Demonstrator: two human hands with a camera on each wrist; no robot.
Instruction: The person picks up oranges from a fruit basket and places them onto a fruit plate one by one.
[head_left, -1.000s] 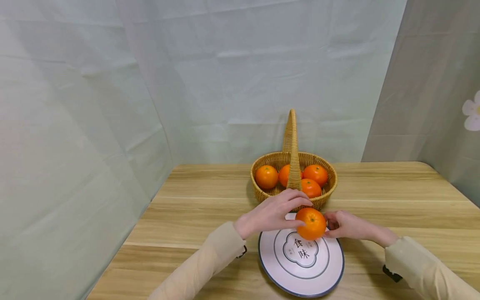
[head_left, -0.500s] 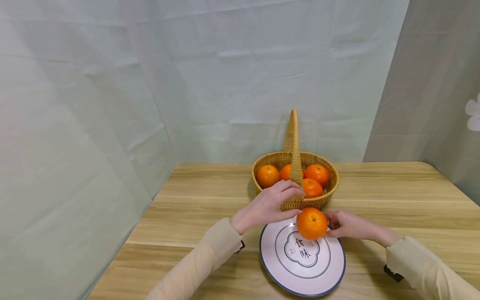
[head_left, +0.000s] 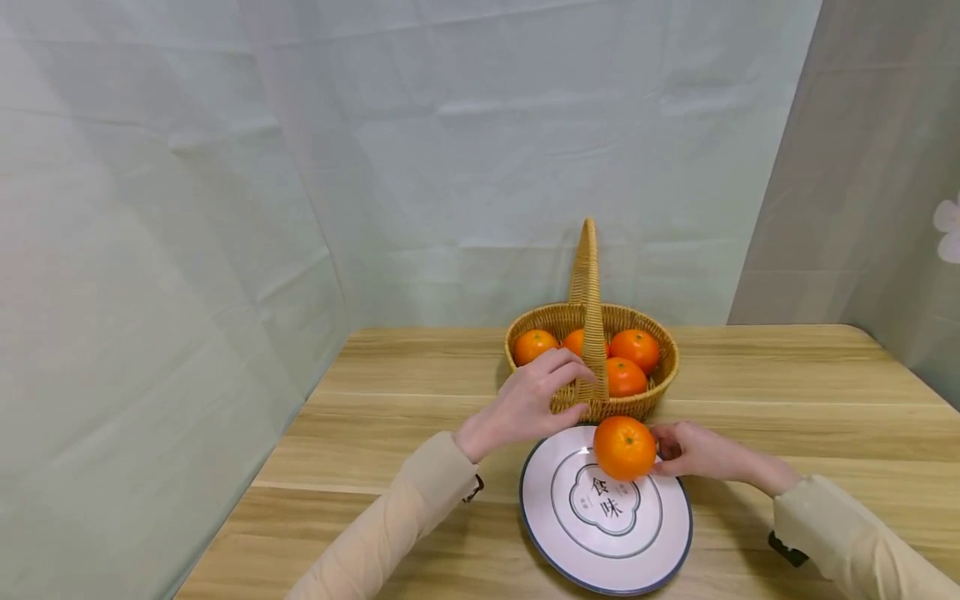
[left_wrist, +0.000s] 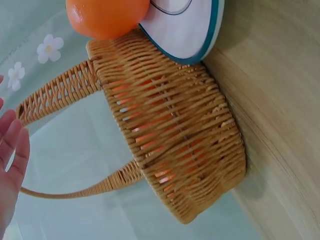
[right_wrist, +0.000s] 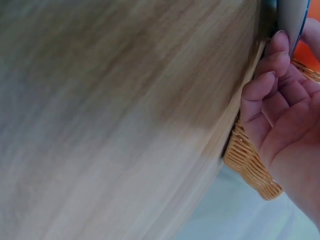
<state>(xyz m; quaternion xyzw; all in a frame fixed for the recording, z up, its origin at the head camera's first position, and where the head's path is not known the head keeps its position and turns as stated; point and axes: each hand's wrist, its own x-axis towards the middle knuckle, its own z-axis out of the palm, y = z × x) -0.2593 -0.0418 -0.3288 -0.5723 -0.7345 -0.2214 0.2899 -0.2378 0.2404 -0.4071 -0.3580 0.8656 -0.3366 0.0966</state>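
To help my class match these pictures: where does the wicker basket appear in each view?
Head: wicker basket right of centre, beyond the plate.
Left wrist: the basket fills the middle, appearing turned sideways.
Right wrist: the basket is at lower right, partly hidden by the right hand.
Shared landmark: the plate, low and right of centre, top right of centre, and top right, respectively.

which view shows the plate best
The head view: it shows nearly the whole plate from above, printed centre included, with an orange hiding part. The left wrist view shows some face and rim at the top; the right wrist view, just a strip.
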